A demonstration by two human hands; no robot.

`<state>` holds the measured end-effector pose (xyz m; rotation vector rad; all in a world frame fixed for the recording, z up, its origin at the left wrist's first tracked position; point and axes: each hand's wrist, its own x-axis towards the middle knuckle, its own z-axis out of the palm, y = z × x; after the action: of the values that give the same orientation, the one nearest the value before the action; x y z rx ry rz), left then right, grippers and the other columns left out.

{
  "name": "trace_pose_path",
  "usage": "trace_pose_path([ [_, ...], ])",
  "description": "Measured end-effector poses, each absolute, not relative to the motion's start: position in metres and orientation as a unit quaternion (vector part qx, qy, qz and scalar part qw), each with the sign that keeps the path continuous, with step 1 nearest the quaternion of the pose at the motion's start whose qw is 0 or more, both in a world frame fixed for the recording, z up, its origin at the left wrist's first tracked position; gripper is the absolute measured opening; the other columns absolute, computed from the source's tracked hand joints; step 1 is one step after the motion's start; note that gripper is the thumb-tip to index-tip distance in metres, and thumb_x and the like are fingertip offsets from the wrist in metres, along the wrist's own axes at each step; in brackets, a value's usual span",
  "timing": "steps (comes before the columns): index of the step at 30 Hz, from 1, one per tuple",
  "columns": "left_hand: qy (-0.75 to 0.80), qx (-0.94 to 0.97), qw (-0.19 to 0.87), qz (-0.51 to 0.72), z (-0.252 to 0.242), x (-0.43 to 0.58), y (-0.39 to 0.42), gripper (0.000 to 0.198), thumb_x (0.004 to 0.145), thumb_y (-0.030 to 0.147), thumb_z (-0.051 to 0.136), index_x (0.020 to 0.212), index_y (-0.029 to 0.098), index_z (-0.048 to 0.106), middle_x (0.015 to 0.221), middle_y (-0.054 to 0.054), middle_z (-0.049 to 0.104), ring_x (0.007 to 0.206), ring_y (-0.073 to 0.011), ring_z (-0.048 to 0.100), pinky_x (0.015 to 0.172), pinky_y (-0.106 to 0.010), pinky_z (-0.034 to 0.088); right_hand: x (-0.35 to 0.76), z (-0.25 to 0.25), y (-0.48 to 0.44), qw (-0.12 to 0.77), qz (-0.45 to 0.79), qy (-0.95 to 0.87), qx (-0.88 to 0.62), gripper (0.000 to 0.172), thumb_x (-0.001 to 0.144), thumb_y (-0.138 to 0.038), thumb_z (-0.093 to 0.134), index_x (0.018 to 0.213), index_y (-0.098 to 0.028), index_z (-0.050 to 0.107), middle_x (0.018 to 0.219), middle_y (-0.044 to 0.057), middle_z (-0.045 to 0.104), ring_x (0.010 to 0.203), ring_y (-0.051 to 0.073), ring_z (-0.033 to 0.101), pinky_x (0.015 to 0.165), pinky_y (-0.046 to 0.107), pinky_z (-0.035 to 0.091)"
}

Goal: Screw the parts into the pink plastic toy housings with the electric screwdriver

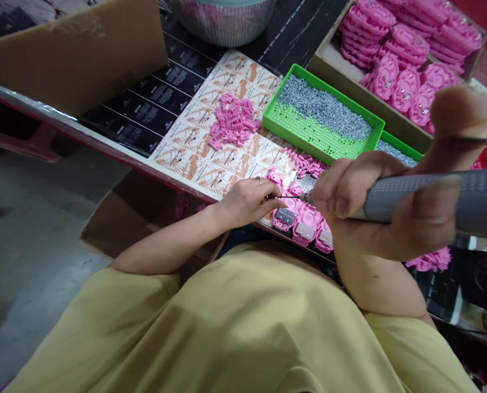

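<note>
My right hand (394, 218) is wrapped round a grey electric screwdriver (415, 196), held level with its thin bit pointing left. My left hand (251, 199), a ring on one finger, has its fingertips pinched together at the bit's far end; what they hold there is hidden. Just under the bit, several pink plastic toy housings (306, 226) lie in a row along the table's front edge, some with grey plates and small screws. A heap of small pink parts (304, 162) sits behind them, partly covered by my right hand.
A green tray of screws (325, 117) stands behind the row, with a second green tray (398, 150) beside it. Loose pink pieces (233, 120) lie on a printed sheet (190, 155). A carton of stacked pink housings (407, 49) is back right; a cardboard box (75, 60) stands left.
</note>
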<state>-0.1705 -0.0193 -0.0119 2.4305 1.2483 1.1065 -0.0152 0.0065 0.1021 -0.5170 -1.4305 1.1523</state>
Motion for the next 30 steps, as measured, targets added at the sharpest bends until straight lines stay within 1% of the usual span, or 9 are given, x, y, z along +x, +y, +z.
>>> trace_pose_path([
  [5, 0.464, 0.804, 0.126, 0.348, -0.017, -0.173, -0.016, 0.027, 0.097, 0.036, 0.055, 0.083, 0.016, 0.064, 0.075, -0.001, 0.071, 0.066, -0.0113, 0.066, 0.064, -0.021, 0.046, -0.024, 0.092, 0.018, 0.655, 0.457, -0.591, -0.115, 0.004, 0.085, -0.031, 0.061, 0.083, -0.031, 0.065, 0.045, -0.008, 0.041, 0.03, 0.007, 0.038, 0.029, 0.019, 0.039],
  [9, 0.5, 0.798, 0.112, 0.316, -0.018, -0.181, -0.01, 0.023, 0.097, 0.032, 0.055, 0.089, 0.016, 0.07, 0.084, -0.003, 0.074, 0.076, -0.0151, 0.068, 0.072, -0.025, 0.049, -0.028, 0.08, 0.026, 0.666, 0.44, -0.586, -0.136, 0.04, 0.089, -0.034, 0.058, 0.053, -0.021, 0.047, 0.041, -0.005, 0.032, 0.033, 0.006, 0.043, 0.031, 0.016, 0.035],
  [10, 0.51, 0.794, 0.113, 0.31, -0.017, -0.184, -0.009, 0.024, 0.096, 0.032, 0.054, 0.091, 0.016, 0.072, 0.086, -0.004, 0.075, 0.078, -0.0159, 0.068, 0.073, -0.026, 0.049, -0.028, 0.077, 0.027, 0.667, 0.437, -0.586, -0.146, 0.036, 0.09, -0.035, 0.058, 0.056, -0.022, 0.05, 0.042, -0.006, 0.031, 0.033, 0.006, 0.042, 0.031, 0.016, 0.034],
  [12, 0.521, 0.782, 0.125, 0.318, -0.013, -0.19, -0.007, 0.024, 0.096, 0.031, 0.055, 0.094, 0.017, 0.073, 0.089, -0.005, 0.075, 0.08, -0.0163, 0.068, 0.074, -0.026, 0.049, -0.029, 0.07, 0.028, 0.676, 0.426, -0.582, -0.153, 0.013, 0.089, -0.039, 0.06, 0.084, -0.029, 0.063, 0.045, -0.008, 0.033, 0.031, 0.006, 0.038, 0.03, 0.016, 0.033],
  [13, 0.521, 0.775, 0.139, 0.329, -0.01, -0.192, -0.006, 0.022, 0.095, 0.029, 0.055, 0.094, 0.017, 0.074, 0.09, -0.005, 0.074, 0.081, -0.016, 0.068, 0.075, -0.026, 0.049, -0.03, 0.066, 0.029, 0.677, 0.422, -0.583, -0.155, 0.015, 0.089, -0.042, 0.061, 0.101, -0.033, 0.062, 0.048, -0.009, 0.034, 0.03, 0.006, 0.036, 0.03, 0.017, 0.032],
  [14, 0.517, 0.768, 0.158, 0.343, -0.007, -0.194, -0.006, 0.021, 0.094, 0.028, 0.057, 0.093, 0.017, 0.074, 0.089, -0.004, 0.074, 0.081, -0.0154, 0.068, 0.075, -0.025, 0.049, -0.03, 0.062, 0.028, 0.673, 0.42, -0.588, -0.16, 0.028, 0.088, -0.044, 0.062, 0.114, -0.036, 0.057, 0.05, -0.01, 0.036, 0.03, 0.006, 0.035, 0.03, 0.018, 0.033],
  [15, 0.513, 0.761, 0.18, 0.355, -0.005, -0.196, -0.007, 0.019, 0.092, 0.027, 0.058, 0.092, 0.017, 0.075, 0.088, -0.004, 0.074, 0.08, -0.0146, 0.067, 0.076, -0.025, 0.049, -0.03, 0.058, 0.028, 0.662, 0.422, -0.595, -0.17, 0.034, 0.088, -0.046, 0.062, 0.12, -0.037, 0.054, 0.051, -0.01, 0.037, 0.03, 0.006, 0.035, 0.03, 0.019, 0.034],
  [23, 0.544, 0.668, 0.32, 0.393, 0.0, -0.204, -0.017, 0.016, 0.083, 0.022, 0.062, 0.088, 0.015, 0.076, 0.084, -0.002, 0.075, 0.073, -0.0124, 0.067, 0.071, -0.022, 0.051, -0.034, 0.048, 0.015, 0.599, 0.516, -0.591, -0.16, 0.029, 0.089, -0.039, 0.061, 0.116, -0.034, 0.055, 0.047, -0.011, 0.04, 0.03, 0.007, 0.039, 0.032, 0.019, 0.037],
  [30, 0.547, 0.682, 0.281, 0.396, -0.001, -0.209, -0.025, 0.024, 0.088, 0.027, 0.058, 0.097, 0.016, 0.077, 0.09, -0.004, 0.076, 0.081, -0.0149, 0.069, 0.077, -0.024, 0.052, -0.025, 0.051, -0.001, 0.487, 0.621, -0.601, -0.129, 0.038, 0.089, -0.034, 0.06, 0.126, -0.034, 0.049, 0.06, -0.008, 0.054, 0.043, 0.01, 0.053, 0.043, 0.024, 0.049],
])
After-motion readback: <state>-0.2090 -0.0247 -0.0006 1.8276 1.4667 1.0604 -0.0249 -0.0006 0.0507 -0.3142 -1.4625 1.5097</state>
